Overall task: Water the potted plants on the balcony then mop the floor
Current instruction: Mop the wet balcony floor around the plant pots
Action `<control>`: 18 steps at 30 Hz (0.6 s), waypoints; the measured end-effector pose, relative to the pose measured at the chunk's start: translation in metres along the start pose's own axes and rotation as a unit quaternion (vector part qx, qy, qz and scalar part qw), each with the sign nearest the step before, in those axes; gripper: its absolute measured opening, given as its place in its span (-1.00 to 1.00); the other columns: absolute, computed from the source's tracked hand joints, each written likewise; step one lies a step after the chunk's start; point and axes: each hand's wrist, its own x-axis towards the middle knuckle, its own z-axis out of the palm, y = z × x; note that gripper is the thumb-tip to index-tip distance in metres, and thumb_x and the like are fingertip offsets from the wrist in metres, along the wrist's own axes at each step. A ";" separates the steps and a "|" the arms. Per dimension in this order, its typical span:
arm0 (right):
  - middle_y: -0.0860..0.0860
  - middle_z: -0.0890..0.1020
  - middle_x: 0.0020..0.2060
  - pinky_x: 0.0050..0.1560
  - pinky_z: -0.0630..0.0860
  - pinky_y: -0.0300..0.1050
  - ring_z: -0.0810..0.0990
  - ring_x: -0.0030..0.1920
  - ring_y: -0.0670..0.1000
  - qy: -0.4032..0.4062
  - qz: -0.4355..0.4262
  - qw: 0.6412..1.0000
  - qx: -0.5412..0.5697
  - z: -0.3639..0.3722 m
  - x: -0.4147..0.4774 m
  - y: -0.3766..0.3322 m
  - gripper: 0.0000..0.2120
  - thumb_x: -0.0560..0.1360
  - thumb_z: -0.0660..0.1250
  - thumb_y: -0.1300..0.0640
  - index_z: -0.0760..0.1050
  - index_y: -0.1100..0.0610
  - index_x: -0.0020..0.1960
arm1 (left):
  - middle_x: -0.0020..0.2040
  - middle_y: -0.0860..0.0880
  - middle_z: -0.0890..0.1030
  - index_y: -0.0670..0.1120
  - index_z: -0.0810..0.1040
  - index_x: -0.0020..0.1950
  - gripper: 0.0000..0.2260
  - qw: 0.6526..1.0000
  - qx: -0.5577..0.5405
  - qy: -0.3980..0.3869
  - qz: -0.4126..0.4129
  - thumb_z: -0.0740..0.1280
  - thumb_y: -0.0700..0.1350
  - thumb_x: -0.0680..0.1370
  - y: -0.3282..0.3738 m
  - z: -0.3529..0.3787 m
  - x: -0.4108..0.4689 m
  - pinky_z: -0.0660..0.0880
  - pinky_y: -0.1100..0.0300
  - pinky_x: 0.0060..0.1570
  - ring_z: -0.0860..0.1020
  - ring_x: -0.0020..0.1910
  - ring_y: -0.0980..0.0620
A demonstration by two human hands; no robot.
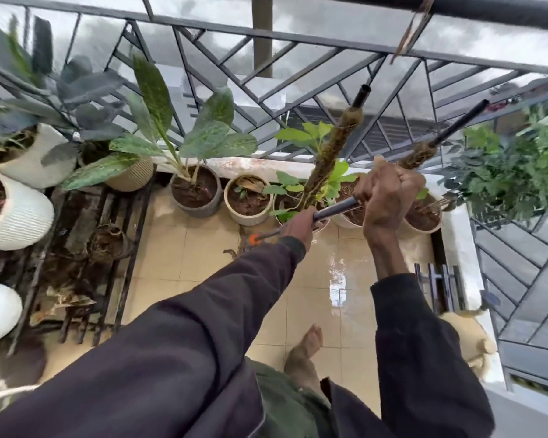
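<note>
Above the wet beige tiled floor (323, 279), both hands, left hand (298, 227) and right hand (388, 194), grip the grey metal mop handle (336, 210), near the potted plants (250, 200).

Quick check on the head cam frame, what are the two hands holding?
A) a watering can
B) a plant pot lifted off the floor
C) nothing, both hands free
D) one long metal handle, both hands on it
D: the left hand and right hand are both closed around the same grey metal handle, which runs down past an orange collar toward the wet tiled floor.
</note>
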 end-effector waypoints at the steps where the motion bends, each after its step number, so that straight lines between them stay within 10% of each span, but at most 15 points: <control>1: -0.07 0.30 -0.64 -0.54 0.22 -0.15 0.28 -0.57 -0.01 -0.010 -0.003 1.000 0.024 0.003 -0.001 0.000 -0.50 0.60 0.26 0.32 0.36 0.05 -0.49 | 0.07 -0.23 0.61 -0.14 0.48 0.15 -0.90 1.000 0.019 -0.001 0.000 0.20 -0.19 0.69 -0.007 -0.004 -0.003 0.51 0.01 0.03 0.58 0.04 -0.21; 18: -0.18 0.36 -0.61 -0.49 0.35 -0.23 0.29 -0.65 -0.03 -0.073 -0.053 0.996 0.029 0.033 -0.001 -0.036 -0.55 0.57 0.30 0.20 0.45 -0.05 -0.48 | 0.04 -0.16 0.59 -0.14 0.48 0.18 -0.85 0.993 -0.023 0.088 0.077 0.21 -0.29 0.65 -0.018 -0.014 -0.008 0.55 -0.12 -0.07 0.61 -0.03 -0.24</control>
